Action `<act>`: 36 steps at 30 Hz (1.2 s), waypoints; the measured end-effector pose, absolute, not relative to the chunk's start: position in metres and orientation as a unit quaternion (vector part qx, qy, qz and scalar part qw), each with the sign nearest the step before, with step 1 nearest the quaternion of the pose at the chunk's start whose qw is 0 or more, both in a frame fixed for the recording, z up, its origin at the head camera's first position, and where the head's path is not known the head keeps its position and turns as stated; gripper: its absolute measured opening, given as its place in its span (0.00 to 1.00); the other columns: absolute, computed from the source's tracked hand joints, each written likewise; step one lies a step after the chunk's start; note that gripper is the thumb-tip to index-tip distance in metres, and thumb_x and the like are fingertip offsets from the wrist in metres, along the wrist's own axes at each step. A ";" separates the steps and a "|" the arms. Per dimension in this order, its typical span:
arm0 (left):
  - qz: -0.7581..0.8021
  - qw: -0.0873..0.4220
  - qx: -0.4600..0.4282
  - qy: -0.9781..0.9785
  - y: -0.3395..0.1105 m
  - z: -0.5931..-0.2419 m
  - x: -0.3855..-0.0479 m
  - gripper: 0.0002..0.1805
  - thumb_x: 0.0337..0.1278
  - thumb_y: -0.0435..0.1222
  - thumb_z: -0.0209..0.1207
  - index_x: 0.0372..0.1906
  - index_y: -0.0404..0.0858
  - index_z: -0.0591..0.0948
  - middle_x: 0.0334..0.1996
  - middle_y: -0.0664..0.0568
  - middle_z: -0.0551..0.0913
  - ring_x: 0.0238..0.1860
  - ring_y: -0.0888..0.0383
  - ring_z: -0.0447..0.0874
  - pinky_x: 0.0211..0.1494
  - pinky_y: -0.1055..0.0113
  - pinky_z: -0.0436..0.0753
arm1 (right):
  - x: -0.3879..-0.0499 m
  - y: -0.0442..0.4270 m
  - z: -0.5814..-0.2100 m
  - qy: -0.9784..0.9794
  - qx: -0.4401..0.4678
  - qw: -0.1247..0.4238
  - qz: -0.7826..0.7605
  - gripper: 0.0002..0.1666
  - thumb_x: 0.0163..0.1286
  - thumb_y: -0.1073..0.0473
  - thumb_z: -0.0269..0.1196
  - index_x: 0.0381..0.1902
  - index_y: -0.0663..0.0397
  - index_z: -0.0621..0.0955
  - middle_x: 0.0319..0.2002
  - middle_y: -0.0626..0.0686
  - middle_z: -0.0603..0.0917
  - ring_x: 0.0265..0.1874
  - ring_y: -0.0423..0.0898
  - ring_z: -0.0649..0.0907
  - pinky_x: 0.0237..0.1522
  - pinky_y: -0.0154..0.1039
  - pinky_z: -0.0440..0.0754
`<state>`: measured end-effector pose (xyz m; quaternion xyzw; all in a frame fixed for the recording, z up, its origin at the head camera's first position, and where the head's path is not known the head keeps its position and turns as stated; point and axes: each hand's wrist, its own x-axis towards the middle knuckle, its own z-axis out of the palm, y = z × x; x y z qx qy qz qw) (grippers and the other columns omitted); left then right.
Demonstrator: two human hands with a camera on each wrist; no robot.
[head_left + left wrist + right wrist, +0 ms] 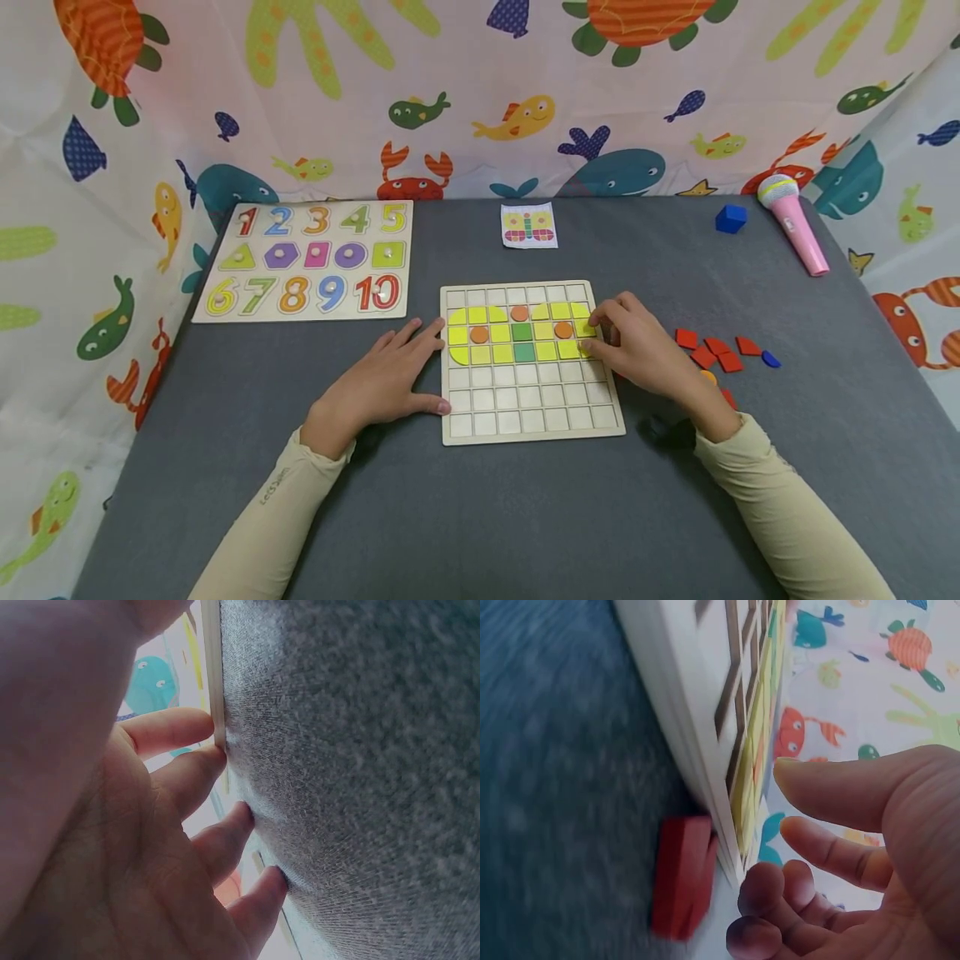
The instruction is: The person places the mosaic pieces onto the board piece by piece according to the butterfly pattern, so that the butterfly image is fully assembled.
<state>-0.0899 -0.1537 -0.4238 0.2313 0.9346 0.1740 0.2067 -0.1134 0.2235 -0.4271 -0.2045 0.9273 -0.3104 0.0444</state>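
Note:
A wooden grid board (536, 423) lies on the grey table, its upper rows holding yellow, orange and green pieces. Along its left edge rests my left hand (381, 379), fingers spread; in the left wrist view the fingertips of that hand (176, 802) touch the board's side (213, 675) and the cloth. My right hand (637, 346) is over the right edge, thumb and index finger at the yellow end pieces (585, 327). The right wrist view has this hand (855, 847) with thumb and index finger slightly apart, no piece visible between them, beside the board (675, 697).
Red pieces (703, 357), a blue piece (770, 359) and a partly hidden orange one lie right of the board. A number-and-shape board (300, 268) is at the back left, a pattern card (528, 226) behind the grid, a blue cube (731, 219) and pink microphone (797, 227) at the back right.

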 end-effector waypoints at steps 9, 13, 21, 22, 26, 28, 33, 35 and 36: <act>0.176 0.209 0.232 0.934 -0.154 -0.423 -0.090 0.55 0.59 0.59 0.75 0.83 0.39 0.64 0.87 0.49 0.50 0.87 0.42 0.39 0.85 0.41 0.45 | -0.111 0.250 -0.419 0.936 -0.190 -0.002 -0.296 0.07 0.75 0.65 0.70 0.48 0.60 0.85 0.40 0.56 0.76 0.33 0.49 0.74 0.32 0.42 0.72; 0.175 0.210 0.231 0.933 -0.154 -0.423 -0.090 0.55 0.59 0.59 0.75 0.84 0.39 0.63 0.87 0.50 0.49 0.87 0.43 0.39 0.85 0.41 0.45 | -0.109 0.266 -0.417 0.939 -0.186 -0.020 -0.289 0.08 0.76 0.64 0.70 0.49 0.61 0.85 0.41 0.56 0.77 0.35 0.49 0.76 0.33 0.41 0.72; 0.174 0.208 0.232 0.934 -0.154 -0.423 -0.090 0.56 0.59 0.59 0.75 0.84 0.39 0.64 0.87 0.50 0.49 0.87 0.43 0.39 0.85 0.41 0.45 | -0.106 0.291 -0.416 0.946 -0.167 -0.032 -0.276 0.10 0.75 0.65 0.70 0.51 0.63 0.85 0.44 0.58 0.79 0.38 0.51 0.77 0.34 0.38 0.73; 0.174 0.207 0.233 0.934 -0.155 -0.423 -0.090 0.55 0.59 0.59 0.75 0.84 0.39 0.64 0.87 0.49 0.49 0.87 0.42 0.39 0.85 0.41 0.45 | -0.106 0.292 -0.416 0.945 -0.171 -0.030 -0.277 0.11 0.75 0.65 0.70 0.51 0.63 0.85 0.44 0.58 0.79 0.38 0.51 0.77 0.34 0.38 0.73; 0.174 0.204 0.234 0.935 -0.155 -0.423 -0.090 0.55 0.59 0.58 0.75 0.83 0.39 0.65 0.87 0.49 0.49 0.86 0.42 0.39 0.85 0.41 0.45 | -0.106 0.291 -0.418 0.938 -0.202 -0.011 -0.282 0.12 0.73 0.65 0.72 0.51 0.61 0.86 0.44 0.56 0.80 0.37 0.49 0.77 0.33 0.37 0.73; 0.173 0.203 0.235 0.935 -0.156 -0.423 -0.089 0.54 0.59 0.58 0.75 0.83 0.39 0.65 0.87 0.49 0.49 0.86 0.42 0.39 0.85 0.41 0.45 | -0.106 0.289 -0.421 0.932 -0.222 0.005 -0.287 0.12 0.72 0.64 0.73 0.52 0.59 0.87 0.45 0.55 0.81 0.39 0.49 0.78 0.34 0.39 0.75; 0.175 0.202 0.235 0.934 -0.155 -0.424 -0.090 0.55 0.59 0.58 0.75 0.83 0.39 0.65 0.87 0.49 0.50 0.86 0.42 0.40 0.85 0.41 0.45 | -0.105 0.282 -0.425 0.916 -0.257 0.059 -0.301 0.13 0.73 0.66 0.72 0.54 0.55 0.89 0.50 0.53 0.83 0.48 0.51 0.80 0.45 0.50 0.81; 0.176 0.203 0.235 0.934 -0.154 -0.424 -0.090 0.55 0.59 0.58 0.75 0.83 0.39 0.64 0.87 0.49 0.49 0.86 0.42 0.40 0.85 0.41 0.45 | -0.106 0.281 -0.426 0.913 -0.266 0.074 -0.300 0.14 0.72 0.68 0.72 0.54 0.55 0.89 0.50 0.54 0.83 0.49 0.52 0.79 0.48 0.53 0.80; 0.176 0.203 0.235 0.934 -0.154 -0.424 -0.090 0.55 0.59 0.58 0.75 0.83 0.39 0.64 0.87 0.49 0.49 0.86 0.42 0.39 0.85 0.41 0.45 | -0.106 0.280 -0.426 0.912 -0.270 0.078 -0.298 0.15 0.71 0.69 0.72 0.54 0.55 0.89 0.49 0.54 0.82 0.49 0.53 0.79 0.48 0.54 0.80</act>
